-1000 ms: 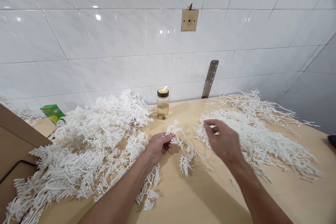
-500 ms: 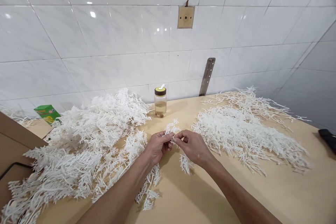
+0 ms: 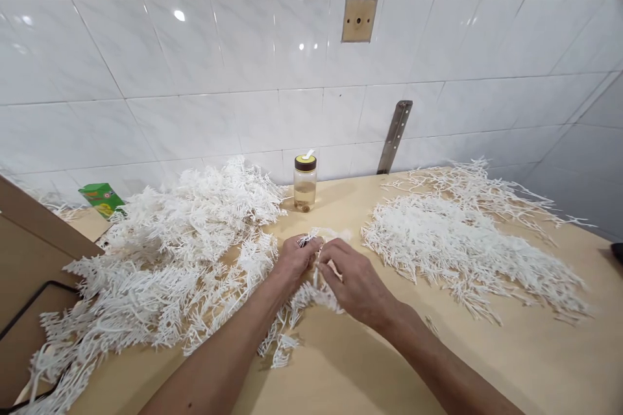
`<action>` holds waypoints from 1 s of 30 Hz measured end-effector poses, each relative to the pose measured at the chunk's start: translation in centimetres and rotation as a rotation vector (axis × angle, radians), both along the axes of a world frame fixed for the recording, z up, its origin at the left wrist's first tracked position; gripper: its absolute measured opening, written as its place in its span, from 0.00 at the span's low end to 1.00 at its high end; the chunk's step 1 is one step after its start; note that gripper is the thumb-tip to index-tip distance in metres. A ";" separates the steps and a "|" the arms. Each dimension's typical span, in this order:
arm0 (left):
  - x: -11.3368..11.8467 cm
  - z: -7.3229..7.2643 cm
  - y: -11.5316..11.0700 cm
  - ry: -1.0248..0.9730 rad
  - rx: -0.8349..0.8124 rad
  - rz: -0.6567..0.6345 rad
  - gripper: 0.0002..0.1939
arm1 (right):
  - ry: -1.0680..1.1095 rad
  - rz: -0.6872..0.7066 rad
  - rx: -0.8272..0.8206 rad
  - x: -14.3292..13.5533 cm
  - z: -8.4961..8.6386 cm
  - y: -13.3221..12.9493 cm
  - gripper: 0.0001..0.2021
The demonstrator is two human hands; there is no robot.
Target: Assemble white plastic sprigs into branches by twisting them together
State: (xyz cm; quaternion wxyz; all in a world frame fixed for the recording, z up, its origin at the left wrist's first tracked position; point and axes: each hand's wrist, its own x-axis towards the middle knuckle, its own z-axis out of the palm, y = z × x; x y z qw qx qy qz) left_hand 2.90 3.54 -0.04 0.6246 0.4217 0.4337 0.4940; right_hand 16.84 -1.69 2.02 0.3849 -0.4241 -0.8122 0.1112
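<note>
My left hand (image 3: 294,260) is closed around a white branched plastic sprig (image 3: 311,237), whose feathery tips poke out above the thumb. Close beside it, my right hand (image 3: 359,280) pinches thumb and forefinger together at white strands between the hands; motion blurs that spot. More white sprig pieces (image 3: 311,297) hang or lie just below the hands, and I cannot tell which are attached to the held one. To the left spreads a large heap of feathery white sprigs (image 3: 195,220). A flatter pile of short white pieces (image 3: 452,240) lies to the right.
A dark-lidded jar with pale liquid (image 3: 305,189) stands behind the hands. Thin bare white stems (image 3: 491,191) lie at the back right. A green box (image 3: 101,198) and a cardboard box (image 3: 34,285) are at left. A metal bracket (image 3: 395,136) leans against the tiled wall.
My right hand has shifted slightly right and down from the left hand, with white strands now stretched beneath both. The view has turned a little left, so the surroundings sit further right.
</note>
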 end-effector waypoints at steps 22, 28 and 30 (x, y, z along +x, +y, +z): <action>-0.6 0.3 0.4 -0.034 -0.081 -0.149 0.21 | -0.080 -0.252 -0.216 0.2 0.2 1.3 0.13; -0.3 0.0 0.3 -0.017 -0.065 -0.129 0.20 | -0.005 -0.277 -0.303 0.7 -0.2 1.9 0.11; -0.3 0.0 0.2 -0.013 -0.059 -0.130 0.20 | -0.007 -0.266 -0.314 0.6 -0.3 1.9 0.11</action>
